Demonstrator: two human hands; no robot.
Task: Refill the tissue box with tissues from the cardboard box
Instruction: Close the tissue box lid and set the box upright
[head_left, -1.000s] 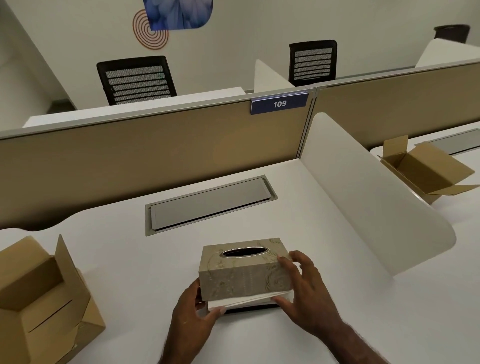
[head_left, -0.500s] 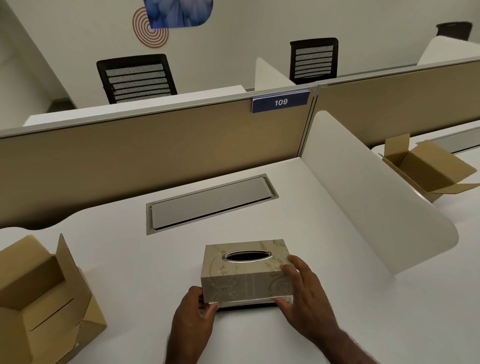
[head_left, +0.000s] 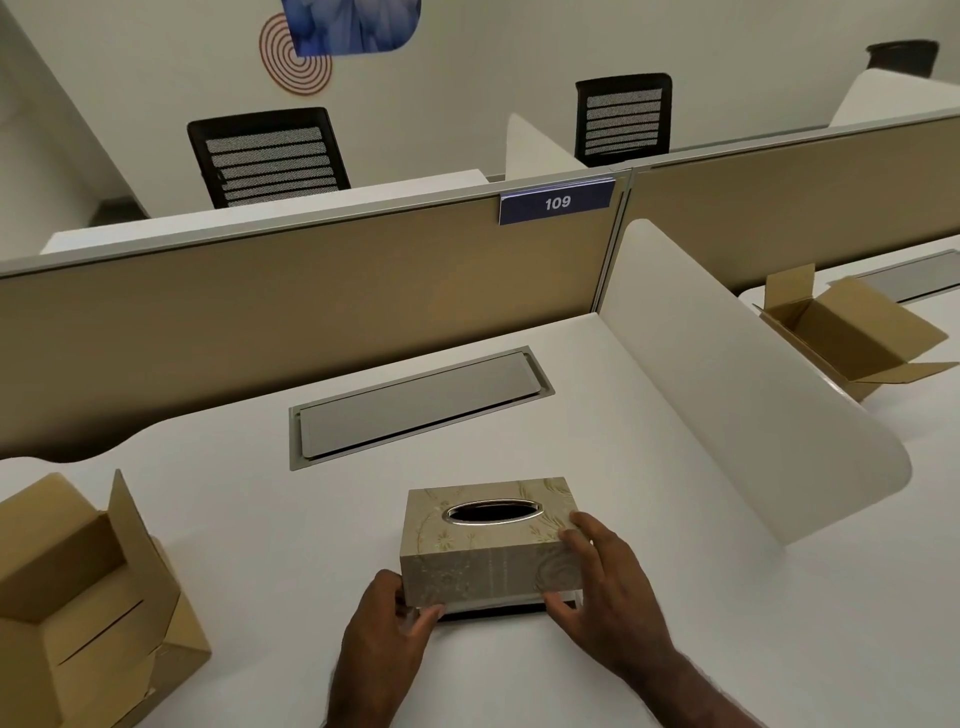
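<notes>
A beige patterned tissue box (head_left: 488, 540) with a dark oval slot on top rests on the white desk (head_left: 260, 545), close to its front edge. A thin white layer and a dark base show under its near side. My left hand (head_left: 387, 631) grips its near left corner. My right hand (head_left: 597, 587) wraps its right end, fingers on the top edge and thumb at the bottom. An open cardboard box (head_left: 78, 597) stands at the desk's left edge; its contents are hidden.
A grey cable hatch (head_left: 415, 408) is set into the desk behind the tissue box. A white curved divider (head_left: 727, 374) bounds the right side, with a second open cardboard box (head_left: 852, 338) beyond it. A tan partition (head_left: 291, 312) closes the back.
The tissue box cover has come down from its tilted, raised position onto its base, closing most of the gap. Both hands stay on it.
</notes>
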